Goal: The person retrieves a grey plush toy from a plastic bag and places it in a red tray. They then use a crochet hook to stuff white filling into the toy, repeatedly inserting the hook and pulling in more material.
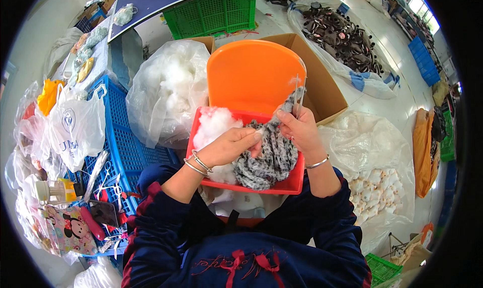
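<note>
From the head camera, a blue crate (pixel 121 137) on the person's left carries scissors (pixel 108 180), a white plastic bag (pixel 75 127) and small clutter, a clear sack of white stuffing (pixel 166 87) stands beyond it, and an orange chair back (pixel 254 74) rises in front of an open cardboard box (pixel 322 87). On the lap a red tray (pixel 292 180) holds loose white fibrefill (pixel 214 124) and a grey patterned plush skin (pixel 266 157). The left hand (pixel 229 147) is closed, pinching at the skin's opening, while the right hand (pixel 302 129) grips its upper end together with a thin metal rod (pixel 298 94).
</note>
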`<action>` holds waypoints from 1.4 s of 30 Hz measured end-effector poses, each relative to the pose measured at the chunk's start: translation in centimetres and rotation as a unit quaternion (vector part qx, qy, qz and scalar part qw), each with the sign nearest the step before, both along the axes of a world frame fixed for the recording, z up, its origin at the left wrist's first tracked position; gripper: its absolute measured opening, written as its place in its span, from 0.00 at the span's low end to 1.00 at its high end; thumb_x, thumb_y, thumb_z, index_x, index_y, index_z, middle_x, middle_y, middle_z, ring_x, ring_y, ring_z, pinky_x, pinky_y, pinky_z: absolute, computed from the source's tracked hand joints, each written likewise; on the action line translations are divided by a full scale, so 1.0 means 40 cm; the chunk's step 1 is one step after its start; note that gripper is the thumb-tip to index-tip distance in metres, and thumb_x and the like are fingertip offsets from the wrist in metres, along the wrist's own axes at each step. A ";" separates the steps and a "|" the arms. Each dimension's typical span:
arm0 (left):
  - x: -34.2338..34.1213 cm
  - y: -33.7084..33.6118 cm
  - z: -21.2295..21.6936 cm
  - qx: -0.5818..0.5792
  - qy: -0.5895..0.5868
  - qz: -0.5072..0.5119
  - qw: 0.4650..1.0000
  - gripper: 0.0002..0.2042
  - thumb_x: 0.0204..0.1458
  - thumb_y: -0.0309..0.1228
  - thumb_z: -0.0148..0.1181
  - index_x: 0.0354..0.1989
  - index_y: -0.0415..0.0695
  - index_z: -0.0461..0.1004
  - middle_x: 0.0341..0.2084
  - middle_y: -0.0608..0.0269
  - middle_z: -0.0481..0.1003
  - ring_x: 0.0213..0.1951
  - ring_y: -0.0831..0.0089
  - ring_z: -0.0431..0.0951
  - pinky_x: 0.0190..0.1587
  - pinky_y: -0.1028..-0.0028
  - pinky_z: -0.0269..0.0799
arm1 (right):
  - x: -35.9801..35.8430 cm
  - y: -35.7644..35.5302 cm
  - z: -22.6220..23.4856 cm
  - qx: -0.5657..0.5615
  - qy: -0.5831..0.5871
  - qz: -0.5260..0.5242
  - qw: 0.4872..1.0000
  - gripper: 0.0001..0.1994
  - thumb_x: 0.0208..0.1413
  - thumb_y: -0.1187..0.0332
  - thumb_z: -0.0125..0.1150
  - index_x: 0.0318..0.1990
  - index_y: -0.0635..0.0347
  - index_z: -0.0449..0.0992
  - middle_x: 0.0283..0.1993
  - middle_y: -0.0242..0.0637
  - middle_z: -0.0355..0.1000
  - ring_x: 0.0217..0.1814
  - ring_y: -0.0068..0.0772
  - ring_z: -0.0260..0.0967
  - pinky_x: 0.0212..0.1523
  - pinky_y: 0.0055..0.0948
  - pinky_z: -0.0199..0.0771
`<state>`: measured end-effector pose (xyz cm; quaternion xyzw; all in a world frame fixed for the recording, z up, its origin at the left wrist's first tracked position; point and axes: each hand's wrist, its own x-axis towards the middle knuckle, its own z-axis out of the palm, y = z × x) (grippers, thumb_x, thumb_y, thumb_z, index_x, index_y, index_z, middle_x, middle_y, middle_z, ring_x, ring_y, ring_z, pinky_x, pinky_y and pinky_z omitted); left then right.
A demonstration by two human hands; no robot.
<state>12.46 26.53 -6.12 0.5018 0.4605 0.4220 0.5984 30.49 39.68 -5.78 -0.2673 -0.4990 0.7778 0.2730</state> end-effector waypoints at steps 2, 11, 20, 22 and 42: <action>-0.005 -0.002 0.004 -0.013 0.005 0.003 1.000 0.19 0.68 0.38 0.42 0.28 0.39 0.71 0.23 0.66 0.72 0.34 0.76 0.73 0.44 0.74 0.69 | 0.001 0.000 -0.003 -0.002 0.006 0.007 1.000 0.07 0.59 0.68 0.63 0.33 0.60 0.74 0.21 0.22 0.63 0.18 0.12 0.53 0.18 0.17 0.52; -0.025 -0.021 -0.062 0.183 0.400 -0.085 0.894 0.16 0.63 0.38 0.52 0.40 0.36 0.77 0.29 0.62 0.76 0.35 0.76 0.75 0.41 0.73 0.71 | 0.019 0.022 -0.008 0.012 0.036 -0.027 0.999 0.07 0.62 0.68 0.59 0.38 0.63 0.76 0.21 0.23 0.63 0.16 0.11 0.51 0.18 0.17 0.50; 0.003 0.011 -0.018 -0.137 -0.130 0.106 0.976 0.17 0.64 0.40 0.51 0.42 0.37 0.78 0.25 0.68 0.72 0.26 0.82 0.69 0.32 0.80 0.66 | 0.006 -0.005 -0.011 0.019 0.055 0.119 0.991 0.09 0.63 0.70 0.55 0.46 0.65 0.76 0.28 0.26 0.69 0.20 0.11 0.54 0.22 0.16 0.54; 0.015 0.005 -0.023 -0.133 -0.211 0.078 0.965 0.15 0.64 0.39 0.53 0.35 0.38 0.78 0.22 0.69 0.71 0.23 0.82 0.68 0.28 0.82 0.63 | 0.001 -0.019 -0.009 0.007 0.045 0.125 0.991 0.09 0.63 0.71 0.55 0.47 0.65 0.76 0.28 0.25 0.69 0.21 0.11 0.55 0.22 0.16 0.55; -0.051 -0.006 0.035 -0.042 0.002 0.140 0.989 0.14 0.62 0.37 0.54 0.39 0.38 0.80 0.24 0.72 0.73 0.26 0.86 0.68 0.31 0.84 0.66 | 0.144 0.277 0.017 0.272 -0.194 -0.320 0.887 0.14 0.60 0.62 0.61 0.48 0.61 0.72 0.24 0.27 0.66 0.22 0.16 0.60 0.23 0.19 0.62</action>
